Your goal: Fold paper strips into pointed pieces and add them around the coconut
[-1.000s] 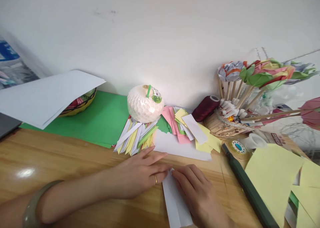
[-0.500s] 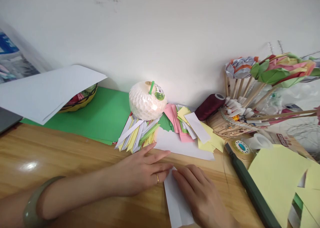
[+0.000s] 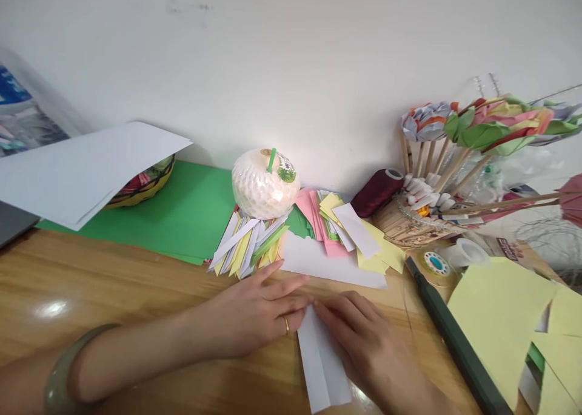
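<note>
A white paper strip (image 3: pixel 318 366) with a lengthwise crease lies at the front of the wooden table, its narrow top end between my two hands. My left hand (image 3: pixel 268 318), with a gold ring, holds the strip's top left corner with its nearer fingers; its farther fingers are stretched apart. The left thumb is hidden. At the top right edge of the same strip, my right hand (image 3: pixel 364 336) has its fingers curled and gripping the paper. Just beyond my left hand is a fan of folded paper slips (image 3: pixel 248 245) in white, yellow and green.
A net-wrapped coconut (image 3: pixel 264 184) stands behind the slips. Green sheets (image 3: pixel 195 202) and white sheets (image 3: pixel 91 172) are on the left. At right are a dark paper cutter (image 3: pixel 454 336), yellow paper (image 3: pixel 500 318), a maroon thread spool (image 3: pixel 377 192) and paper flowers (image 3: pixel 495 124).
My right hand has slid slightly toward the strip's top end, its fingers flatter. More of the strip's right side shows. My left hand stays nearly still, and the view has shifted slightly.
</note>
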### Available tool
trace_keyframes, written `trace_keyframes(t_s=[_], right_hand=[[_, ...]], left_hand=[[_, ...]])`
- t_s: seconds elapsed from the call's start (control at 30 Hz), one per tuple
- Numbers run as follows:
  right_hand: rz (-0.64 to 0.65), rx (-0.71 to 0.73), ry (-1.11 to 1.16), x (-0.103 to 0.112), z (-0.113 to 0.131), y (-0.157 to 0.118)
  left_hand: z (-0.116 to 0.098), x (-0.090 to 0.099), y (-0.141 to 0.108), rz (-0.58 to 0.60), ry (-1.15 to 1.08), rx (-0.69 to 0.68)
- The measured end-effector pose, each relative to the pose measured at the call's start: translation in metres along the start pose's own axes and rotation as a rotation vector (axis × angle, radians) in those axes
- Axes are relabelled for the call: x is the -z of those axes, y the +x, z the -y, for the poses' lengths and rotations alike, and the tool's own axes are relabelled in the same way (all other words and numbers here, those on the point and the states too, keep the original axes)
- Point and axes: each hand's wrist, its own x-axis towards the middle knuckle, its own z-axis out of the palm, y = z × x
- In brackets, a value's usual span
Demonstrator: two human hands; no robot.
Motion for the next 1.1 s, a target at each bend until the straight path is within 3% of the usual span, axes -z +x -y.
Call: trace_keyframes(t_s=[0.23, 0.33, 0.43, 0.53, 0.67, 0.83, 1.0, 1.1], right_hand=[[0.129, 0.036, 0.091, 0.02, -0.012, -0.005], [0.167, -0.013, 0.196, 0.03, -0.015, -0.007], [0.295, -0.105, 0.346, 0.037, -0.01, -0.007], [0.375, -0.079, 0.399, 0.034, -0.002, -0.006], [0.197, 0.084, 0.235, 0.019, 0.004, -0.007], [-0.164, 0.223, -0.072, 0.013, 0.002, -0.007], [-0.233, 0.233, -0.151, 0.013, 0.011, -0.004], [-0.329, 0.259, -0.199, 0.008, 0.022, -0.007]], left_hand=[[0.0, 0.002, -0.001, 0.032, -0.005, 0.014], [0.0, 0.002, -0.001, 0.056, -0.013, 0.014], [0.0, 0.001, -0.002, 0.065, -0.005, 0.004], [0.0, -0.001, -0.003, 0.048, 0.017, 0.003], [-0.001, 0.0, -0.003, -0.011, 0.091, 0.023], [-0.005, 0.007, -0.001, -0.32, 0.144, -0.052], [-0.007, 0.008, 0.001, -0.336, 0.105, -0.128], [-0.009, 0.011, -0.002, -0.404, 0.102, -0.191]])
